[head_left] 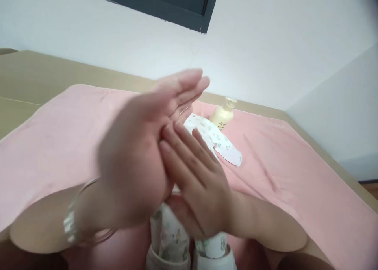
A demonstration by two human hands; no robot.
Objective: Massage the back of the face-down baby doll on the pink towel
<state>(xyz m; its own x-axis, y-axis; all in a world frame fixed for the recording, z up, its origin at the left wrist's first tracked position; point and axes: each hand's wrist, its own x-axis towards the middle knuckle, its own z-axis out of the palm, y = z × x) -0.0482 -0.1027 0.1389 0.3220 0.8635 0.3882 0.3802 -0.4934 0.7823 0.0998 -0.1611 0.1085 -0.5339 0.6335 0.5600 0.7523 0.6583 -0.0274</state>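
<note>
In front of me my left hand [136, 156] is raised with its palm turned inward and its fingers stretched out, smeared a little by motion. My right hand [201, 187] lies against that palm, fingers straight and slightly apart. Neither hand shows anything held. Behind and below them is a small white printed garment [227, 148], with one sleeve-like part spread to the right. Two printed leg-shaped parts [174, 234] with white cuffs point towards me under my hands. What joins these parts is hidden by my hands.
A pale yellow pump bottle [222, 114] stands behind the garment. Everything rests on a pink cloth [274, 152] spread over a wooden table [26, 77]. A white wall [251, 45] and a dark window frame [165, 6] are beyond. My left wrist wears a bracelet [70, 222].
</note>
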